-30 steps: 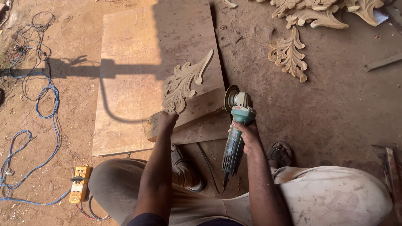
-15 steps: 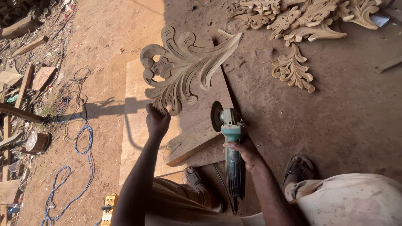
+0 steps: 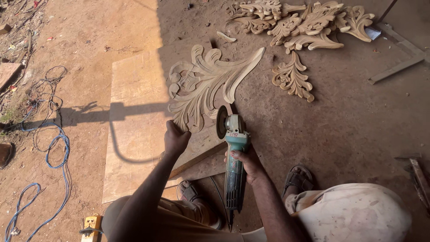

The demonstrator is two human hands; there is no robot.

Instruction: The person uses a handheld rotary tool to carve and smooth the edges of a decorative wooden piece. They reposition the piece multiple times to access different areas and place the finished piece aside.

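At the far left, my blue cable (image 3: 53,152) runs out of the frame, and only the top of the yellow socket box (image 3: 92,224) shows at the bottom edge. On the flat board (image 3: 134,134), half in sun, my left hand (image 3: 176,138) grips the lower end of one large carved leaf panel (image 3: 208,83). My fingers are curled around its stem and hidden behind my knuckles, so I cannot tell how far they wrap. The panel tilts up and away from that hand, its tip pointing right. Just beside it my right hand (image 3: 245,163) is closed around the teal body of one angle grinder (image 3: 233,152), fingers pressed together on top, thumb out of sight. Its disc sits near the panel's lower edge; I cannot tell whether they touch. Both my sandals are partly covered. Farther right lie one small carved leaf (image 3: 293,76) and a heap of carvings (image 3: 304,22) too tangled to count.
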